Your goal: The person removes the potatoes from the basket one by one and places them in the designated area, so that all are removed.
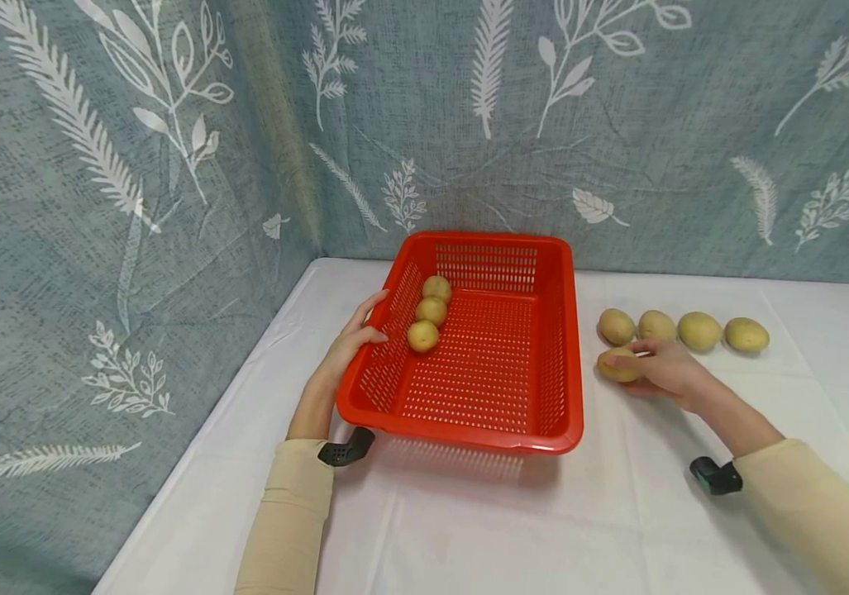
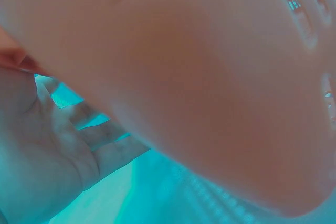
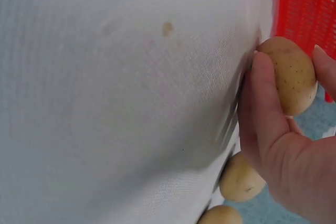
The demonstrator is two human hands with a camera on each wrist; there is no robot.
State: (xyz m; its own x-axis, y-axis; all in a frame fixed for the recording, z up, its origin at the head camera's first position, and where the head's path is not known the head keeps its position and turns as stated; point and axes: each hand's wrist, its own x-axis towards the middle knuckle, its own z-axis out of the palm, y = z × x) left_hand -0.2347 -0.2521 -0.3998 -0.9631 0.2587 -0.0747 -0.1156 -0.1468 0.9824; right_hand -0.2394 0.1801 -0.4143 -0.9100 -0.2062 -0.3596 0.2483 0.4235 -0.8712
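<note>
My left hand (image 1: 345, 355) holds the left side of a red plastic basket (image 1: 461, 426), with the fingertips at its rim. In the left wrist view, the fingers (image 2: 118, 156) reach along the outside of the basket (image 2: 210, 103). Three potatoes (image 1: 431, 311) sit in a line along the basket's inner left side. To the right of the basket, my right hand (image 1: 665, 372) pinches a potato (image 1: 618, 364) between thumb and fingers. The right wrist view shows this potato (image 3: 290, 76) close up, with the fingers low against the cloth.
Several more potatoes (image 1: 699, 331) lie in a row just behind my right hand. A white cloth (image 1: 513, 529) covers the table. Blue-green curtains (image 1: 424, 124) with white leaf patterns hang behind and to the left.
</note>
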